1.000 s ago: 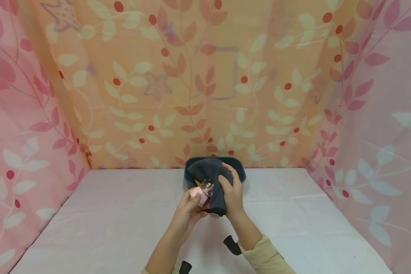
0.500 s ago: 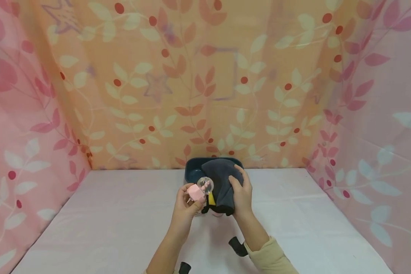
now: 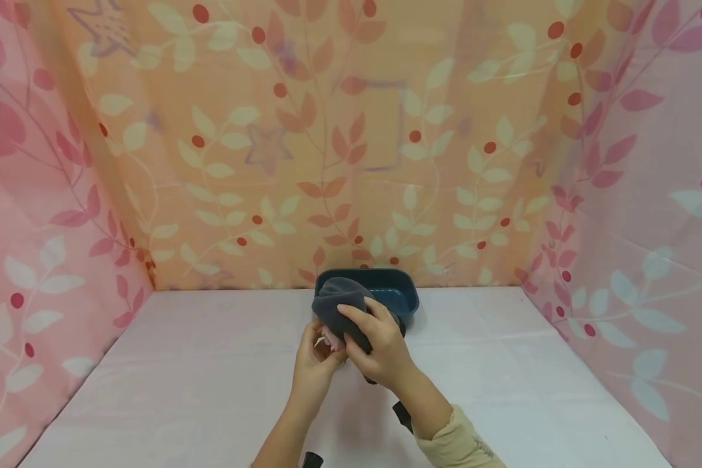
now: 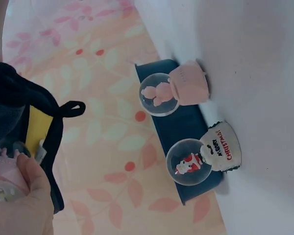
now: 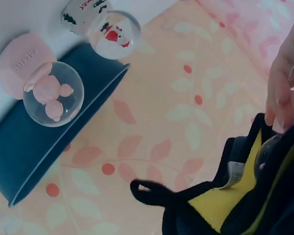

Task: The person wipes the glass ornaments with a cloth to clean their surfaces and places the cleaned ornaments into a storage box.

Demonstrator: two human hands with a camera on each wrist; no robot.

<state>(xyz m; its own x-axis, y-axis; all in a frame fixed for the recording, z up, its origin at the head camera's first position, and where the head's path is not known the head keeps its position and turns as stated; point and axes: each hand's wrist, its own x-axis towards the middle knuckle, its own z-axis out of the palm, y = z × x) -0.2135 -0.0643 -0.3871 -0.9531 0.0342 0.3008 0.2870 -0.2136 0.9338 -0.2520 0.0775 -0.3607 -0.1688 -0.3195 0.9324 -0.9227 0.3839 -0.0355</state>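
My left hand (image 3: 314, 367) grips a pink snow globe (image 3: 331, 340) by its base, just in front of the basin. Bunched over the globe's dome is a dark grey cloth (image 3: 340, 300), held by my right hand (image 3: 381, 341) with its fingers curled round it. Black trim, a hanging loop, a yellow inner side and a white label show on the cloth in both wrist views. The cloth hides most of the dome in the head view. On the table stand a second pink snow globe (image 4: 190, 83), marked CACTUS, and a white Merry Christmas snow globe (image 4: 224, 148).
A dark blue basin (image 3: 399, 300) stands at the back of the white table (image 3: 210, 370), close to the patterned rear curtain (image 3: 456, 195). The two standing globes are in front of it, hidden behind the hands in the head view. Pink curtains enclose both sides.
My right hand has brought the cloth leftward, from beside the pink globe to over its dome. The left hand has turned the globe a little and kept its grip; the basin's right side is now uncovered.
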